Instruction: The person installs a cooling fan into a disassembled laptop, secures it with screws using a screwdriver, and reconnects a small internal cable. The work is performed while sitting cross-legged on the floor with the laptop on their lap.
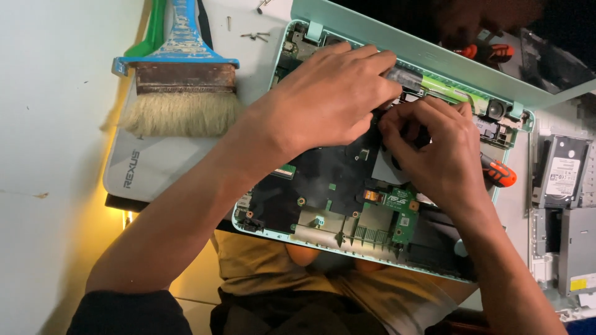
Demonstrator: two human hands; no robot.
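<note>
An opened mint-green laptop (310,245) lies in front of me with its dark mainboard (323,180) and a small green circuit board (400,208) bare. My left hand (329,93) lies over the upper part of the board, fingers curled down by the hinge edge; the fingertips are hidden. My right hand (437,152) is bunched up close beside it, its fingers pinched together at a spot near the fan. An orange-handled screwdriver (501,175) sticks out from under the right palm, in line with the fingers.
A wide blue-handled brush (180,93) lies on a white flat box (149,164) at the left. Loose screws (254,36) sit at the top. A hard drive (562,170) and a grey drive unit (577,248) lie at the right. The laptop's lid (434,46) stands behind.
</note>
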